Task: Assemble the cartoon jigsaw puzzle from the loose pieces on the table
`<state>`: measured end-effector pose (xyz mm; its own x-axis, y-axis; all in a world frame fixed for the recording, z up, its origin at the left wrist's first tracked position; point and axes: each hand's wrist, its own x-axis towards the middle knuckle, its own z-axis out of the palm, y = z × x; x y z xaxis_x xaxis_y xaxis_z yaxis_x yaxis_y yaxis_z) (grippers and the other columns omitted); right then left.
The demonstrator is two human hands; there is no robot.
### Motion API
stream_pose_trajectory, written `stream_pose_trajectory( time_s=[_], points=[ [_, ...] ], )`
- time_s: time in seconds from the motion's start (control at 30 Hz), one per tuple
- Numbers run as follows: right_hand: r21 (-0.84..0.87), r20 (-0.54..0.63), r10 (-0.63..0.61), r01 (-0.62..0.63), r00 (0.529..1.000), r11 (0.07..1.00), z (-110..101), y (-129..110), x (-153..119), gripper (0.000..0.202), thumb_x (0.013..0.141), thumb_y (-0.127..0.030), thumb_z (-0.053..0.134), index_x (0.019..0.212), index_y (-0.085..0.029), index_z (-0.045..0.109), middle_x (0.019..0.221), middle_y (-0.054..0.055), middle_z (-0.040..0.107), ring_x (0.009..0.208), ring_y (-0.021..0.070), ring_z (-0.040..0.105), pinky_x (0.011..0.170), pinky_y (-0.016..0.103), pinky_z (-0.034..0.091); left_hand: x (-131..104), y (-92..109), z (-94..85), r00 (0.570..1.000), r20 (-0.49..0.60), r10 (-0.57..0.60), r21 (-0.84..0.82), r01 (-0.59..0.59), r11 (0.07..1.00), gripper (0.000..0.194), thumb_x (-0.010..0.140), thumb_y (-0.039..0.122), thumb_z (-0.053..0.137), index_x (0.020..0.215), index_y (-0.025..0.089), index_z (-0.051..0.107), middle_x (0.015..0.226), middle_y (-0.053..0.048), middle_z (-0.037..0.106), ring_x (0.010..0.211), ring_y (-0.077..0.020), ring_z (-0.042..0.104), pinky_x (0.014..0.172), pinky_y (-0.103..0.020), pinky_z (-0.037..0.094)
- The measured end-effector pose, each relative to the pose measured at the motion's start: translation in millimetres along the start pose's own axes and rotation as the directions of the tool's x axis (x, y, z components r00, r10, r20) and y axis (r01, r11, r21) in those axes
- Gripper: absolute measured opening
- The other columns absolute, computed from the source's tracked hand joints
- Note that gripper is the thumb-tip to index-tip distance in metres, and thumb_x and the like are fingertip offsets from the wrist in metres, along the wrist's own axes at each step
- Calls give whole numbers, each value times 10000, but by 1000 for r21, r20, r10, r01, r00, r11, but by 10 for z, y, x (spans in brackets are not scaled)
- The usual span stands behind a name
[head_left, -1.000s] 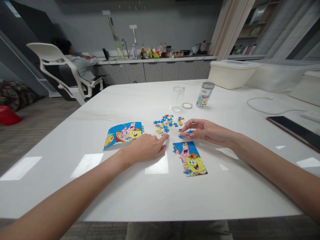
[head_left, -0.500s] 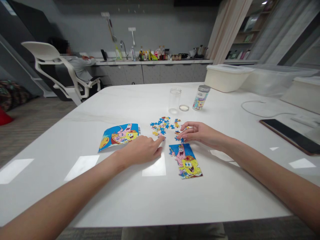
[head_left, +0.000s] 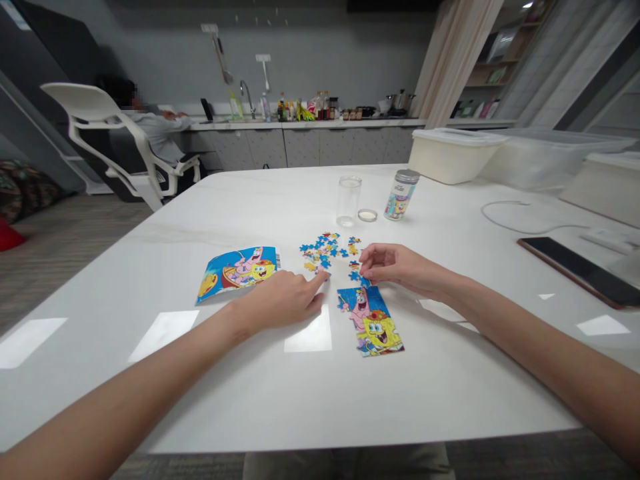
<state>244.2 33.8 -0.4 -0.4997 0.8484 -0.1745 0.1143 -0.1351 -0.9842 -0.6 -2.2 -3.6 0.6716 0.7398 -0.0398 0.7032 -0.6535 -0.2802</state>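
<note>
- Pinching a blue piece at puzzle's twelve o'clock: right hand.
- Left hand, ten o'clock: thumb, index apart.
- Piece seems light, stiff; hold edges.

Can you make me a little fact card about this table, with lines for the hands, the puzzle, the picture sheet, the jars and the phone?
Left hand: index finger pointing at the near edge of the loose puzzle pieces
Right hand: pinching a blue puzzle piece at the far edge of the joined puzzle section
Picture sheet: curved, partly behind the left hand
Clear jar: upright, round lid beside it
Labelled jar: silver lid on
Phone: dark screen, far right
</note>
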Motion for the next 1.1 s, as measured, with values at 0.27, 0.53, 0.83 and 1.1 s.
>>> stream_pose_trajectory(
  time_s=[0.27,0.53,0.83,1.1],
  points=[
    [-27,47,-41,42,998,999,-25,53,25,223,653,-179,757,822,-205,614,849,22,656,837,166,608,795,320,476,-6,-10,3,1000,-16,1,-21,-1,1000,417,938,313,305,1278,130,463,620,-60,645,496,-179,574,502,-280,340],
    [-52,19,-11,12,1000,999,4,11,20,236,629,-168,770,790,-196,600,834,30,708,805,162,644,799,333,493,1,54,-62,982,-62,-181,-262,159,952,397,902,314,371,1217,136,534,559,-22,583,493,-168,524,515,-274,332],
    [-129,50,-111,116,993,985,210,-52,-58,197,664,-155,736,780,-184,580,812,39,729,793,170,679,769,335,533,54,216,-203,953,179,-246,-899,260,352,329,848,466,509,874,190,687,438,80,366,399,-78,261,425,-227,183],
    [-159,74,-138,148,988,976,314,14,-61,170,682,-220,735,792,-172,616,822,39,702,783,163,668,758,333,536,60,210,-174,946,218,-240,-902,290,321,303,834,411,508,804,171,691,468,72,382,425,-73,249,418,-225,169]
  ],
)
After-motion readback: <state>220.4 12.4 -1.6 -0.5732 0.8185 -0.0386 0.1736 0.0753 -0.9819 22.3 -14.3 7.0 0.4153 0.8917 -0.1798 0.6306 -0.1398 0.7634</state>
